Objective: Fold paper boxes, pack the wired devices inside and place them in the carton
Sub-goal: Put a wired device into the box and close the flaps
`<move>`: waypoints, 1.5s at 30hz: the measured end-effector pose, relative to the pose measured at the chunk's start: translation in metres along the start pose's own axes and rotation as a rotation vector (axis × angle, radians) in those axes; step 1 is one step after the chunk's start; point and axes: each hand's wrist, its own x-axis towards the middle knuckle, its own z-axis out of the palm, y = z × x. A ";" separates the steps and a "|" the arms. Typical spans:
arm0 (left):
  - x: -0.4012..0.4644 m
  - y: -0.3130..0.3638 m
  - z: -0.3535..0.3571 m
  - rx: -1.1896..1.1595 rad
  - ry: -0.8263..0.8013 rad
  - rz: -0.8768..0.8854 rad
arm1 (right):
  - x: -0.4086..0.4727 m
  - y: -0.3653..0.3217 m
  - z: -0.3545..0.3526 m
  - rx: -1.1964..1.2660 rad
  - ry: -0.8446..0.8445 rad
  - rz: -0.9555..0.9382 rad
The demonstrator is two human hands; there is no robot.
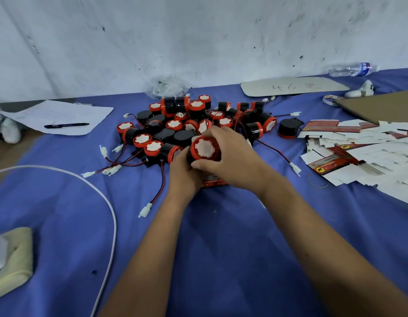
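The wired devices (196,124) lie in one big heap at 12 o'clock from your hands, on the blue table cover (221,236). I think they are heaped there so each one is a short reach away. At 3 o'clock the flat box blanks (349,154) are fanned out, and the brown cardboard sheet (381,106) at 2 o'clock covers their far edge; whether it belongs to the carton I cannot tell.

Your right hand (230,159) is closed over the top and side of one device (205,149), its red and white face turned to you. Your left hand (184,172) is closed around something from below at 7 o'clock. Probably you hold it like this to press the device down into the folded box (215,183). Of that box only a red printed strip shows under your palms, so how deep the device sits is hidden.

The wire of this device and its white plug are not visible; maybe they are tucked under.
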 end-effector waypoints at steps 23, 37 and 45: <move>-0.002 0.012 0.004 -0.110 -0.066 -0.079 | -0.019 0.002 0.014 -0.553 0.255 0.278; -0.004 0.009 0.014 -0.084 -0.026 -0.022 | 0.001 -0.019 0.004 -0.519 -0.064 0.204; -0.004 0.008 0.010 -0.150 -0.111 -0.021 | 0.010 -0.006 0.020 -0.526 -0.044 0.231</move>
